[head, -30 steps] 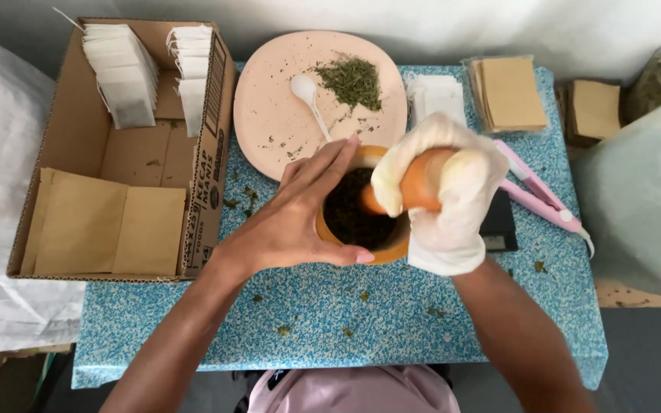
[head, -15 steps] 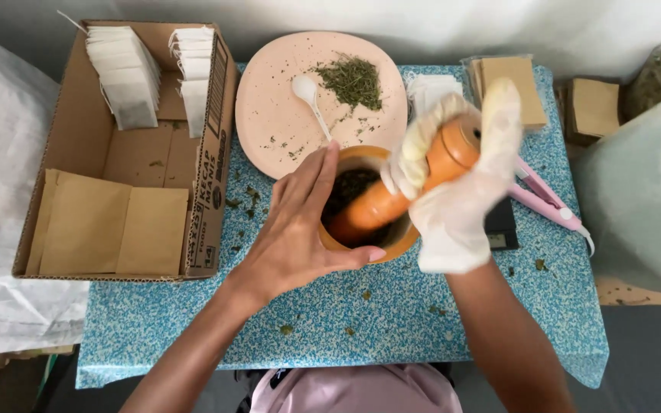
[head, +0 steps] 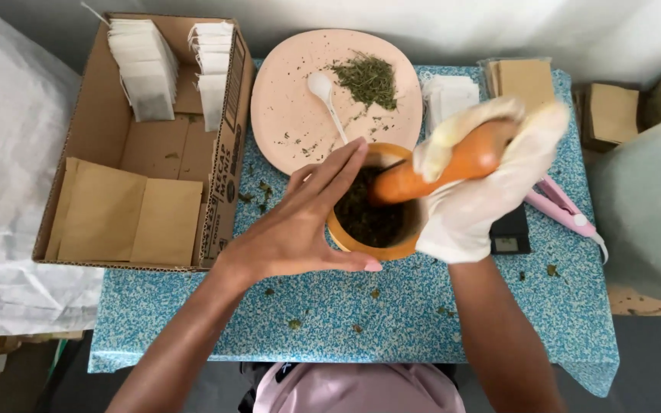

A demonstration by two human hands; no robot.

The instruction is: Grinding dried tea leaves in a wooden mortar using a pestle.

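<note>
A wooden mortar (head: 361, 243) with dark dried herbs (head: 367, 216) in it stands mid-table. My left hand (head: 300, 226), bare, steadies its left rim, fingers spread along the edge and thumb on the near side. My right hand (head: 487, 183), in a white glove, grips an orange wooden pestle (head: 441, 168) that slants from upper right down into the mortar.
Behind the mortar lies a pink plate (head: 292, 115) with a white spoon (head: 324, 95) and a pile of green herbs (head: 366, 79). A cardboard box (head: 78, 153) with tea bags and brown envelopes stands left. At right lie a pink tool (head: 564, 210), a small black scale (head: 510, 229) and paper sachets (head: 525, 80).
The pestle has swung from nearly upright to slanting right, my gloved right hand moving up and to the right. My left hand has stayed on the mortar's rim.
</note>
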